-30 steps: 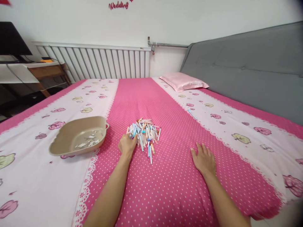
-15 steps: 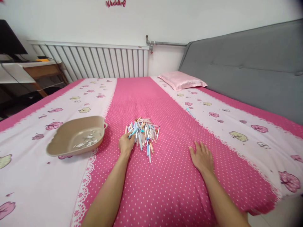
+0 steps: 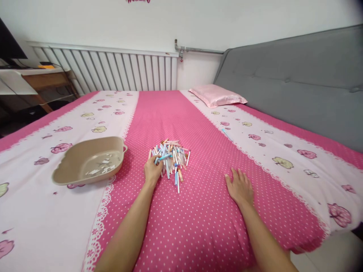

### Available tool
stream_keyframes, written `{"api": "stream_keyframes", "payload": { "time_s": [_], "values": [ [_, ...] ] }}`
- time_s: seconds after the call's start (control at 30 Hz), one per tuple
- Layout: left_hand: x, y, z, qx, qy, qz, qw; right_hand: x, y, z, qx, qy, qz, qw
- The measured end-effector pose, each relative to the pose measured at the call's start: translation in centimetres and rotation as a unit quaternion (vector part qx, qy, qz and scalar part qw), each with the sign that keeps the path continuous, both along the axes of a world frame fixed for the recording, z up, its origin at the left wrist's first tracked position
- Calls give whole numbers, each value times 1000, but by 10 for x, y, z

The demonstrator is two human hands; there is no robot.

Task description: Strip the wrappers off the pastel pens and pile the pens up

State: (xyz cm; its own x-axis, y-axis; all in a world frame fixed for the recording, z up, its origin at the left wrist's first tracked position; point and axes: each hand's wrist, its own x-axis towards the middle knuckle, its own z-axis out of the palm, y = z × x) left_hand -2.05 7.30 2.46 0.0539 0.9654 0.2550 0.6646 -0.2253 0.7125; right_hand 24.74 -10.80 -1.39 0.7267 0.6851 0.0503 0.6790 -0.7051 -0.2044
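Observation:
A heap of pens (image 3: 175, 155) in pale blue, white, pink and orange lies on the pink dotted bedspread. At the heap's left edge, my left hand (image 3: 153, 168) is closed on a light blue pen (image 3: 165, 156), which points to the right over the others. My right hand (image 3: 240, 186) rests flat on the bedspread well to the right of the heap, fingers spread, holding nothing. Left of the heap stands a beige plastic basin (image 3: 85, 151) with several small white pieces (image 3: 104, 166) in it.
One blue pen (image 3: 227, 134) lies apart on the bedspread, toward the pink pillow (image 3: 215, 96). A grey headboard (image 3: 295, 71) borders the right side. Behind the bed are a white radiator (image 3: 113, 70) and a pipe; a desk (image 3: 45, 81) with a monitor is far left.
My left hand has shifted slightly, and the light blue pen in it now stands out more over the heap. My right hand stays flat. The view has moved slightly.

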Motion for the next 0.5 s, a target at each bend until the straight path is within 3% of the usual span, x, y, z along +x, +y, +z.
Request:
{"api": "stream_keyframes", "payload": {
  "time_s": [0.2,0.37,0.5],
  "values": [
    [6,-12,13,22,-10,11,1000,-1,0,1,7,4,-2,1000],
    [11,-32,32,-19,124,-109,986,-1,0,2,5,11,0,1000],
    [17,-51,34,-75,181,-161,967,0,0,1,8,10,-1,1000]
  ]
}}
